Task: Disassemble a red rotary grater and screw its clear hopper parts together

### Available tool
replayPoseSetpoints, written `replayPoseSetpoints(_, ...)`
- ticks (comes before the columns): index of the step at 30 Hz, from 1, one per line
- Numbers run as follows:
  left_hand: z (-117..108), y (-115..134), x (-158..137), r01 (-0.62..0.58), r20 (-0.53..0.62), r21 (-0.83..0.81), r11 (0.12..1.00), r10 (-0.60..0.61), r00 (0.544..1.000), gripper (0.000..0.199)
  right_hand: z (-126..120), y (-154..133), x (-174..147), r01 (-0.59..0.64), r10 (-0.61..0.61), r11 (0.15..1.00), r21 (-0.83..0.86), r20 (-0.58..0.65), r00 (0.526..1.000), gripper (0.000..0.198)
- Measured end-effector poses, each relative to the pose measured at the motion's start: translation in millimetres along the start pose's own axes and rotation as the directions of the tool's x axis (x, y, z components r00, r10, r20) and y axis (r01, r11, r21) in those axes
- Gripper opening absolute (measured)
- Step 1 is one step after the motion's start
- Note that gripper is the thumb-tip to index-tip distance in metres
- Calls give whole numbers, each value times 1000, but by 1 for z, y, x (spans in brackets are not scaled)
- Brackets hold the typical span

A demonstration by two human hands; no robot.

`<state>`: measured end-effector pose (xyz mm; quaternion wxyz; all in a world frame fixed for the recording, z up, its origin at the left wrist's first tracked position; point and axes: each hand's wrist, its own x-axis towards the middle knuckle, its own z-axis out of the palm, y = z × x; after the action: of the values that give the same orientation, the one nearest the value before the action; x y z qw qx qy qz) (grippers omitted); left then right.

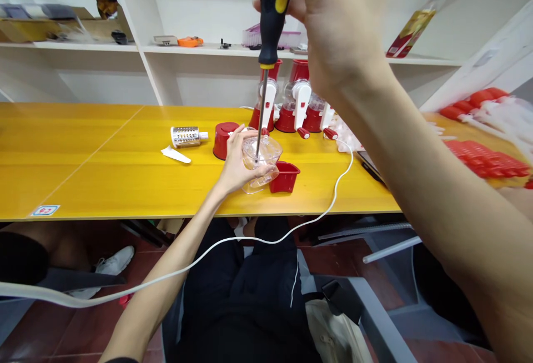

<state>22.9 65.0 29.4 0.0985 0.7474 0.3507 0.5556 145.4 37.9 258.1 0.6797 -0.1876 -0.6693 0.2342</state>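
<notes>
My right hand (333, 24) is raised high, fingers closed on the black and yellow handle of a screwdriver (270, 24). Its long shaft points down, and the tip reaches into a clear plastic housing (266, 149). My left hand (239, 166) grips that housing from the left, just above the table. Right beside it stands a small red hopper (285, 178). Behind my left fingers is a red base (222, 140). Farther left lie a metal grater drum (186, 136) with a white end and a white crank handle (175, 155).
Several red and clear rotary graters (287, 110) with white cranks stand at the back. A white cable (333, 202) crosses the table edge and hangs over my lap. Red parts (483, 157) are heaped at the right. White shelves (200, 52) rise behind the yellow table (125, 174).
</notes>
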Motion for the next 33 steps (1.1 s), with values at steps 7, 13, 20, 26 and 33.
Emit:
replayPoseSetpoints(7,-1,3,0,21,11,-15,1000,-21,1000,85,5,-4,-7,-106,106,991,79,7,994,28)
replayPoseSetpoints(13,1,1,0,25,-12,-26,999,-25,1000,88,4,0,-2,-51,50,998,26,54,997,31)
replayPoseSetpoints(20,1,1,0,7,-12,-25,1000,-8,1000,85,2,-5,-6,-131,132,991,33,-65,989,24)
replayPoseSetpoints(26,3,-1,0,28,-12,-23,999,-28,1000,87,6,-10,-7,-107,108,994,14,-59,992,38)
replayPoseSetpoints(33,2,-2,0,15,-30,-13,1000,-15,999,87,3,-4,-4,-56,60,996,72,-58,996,24)
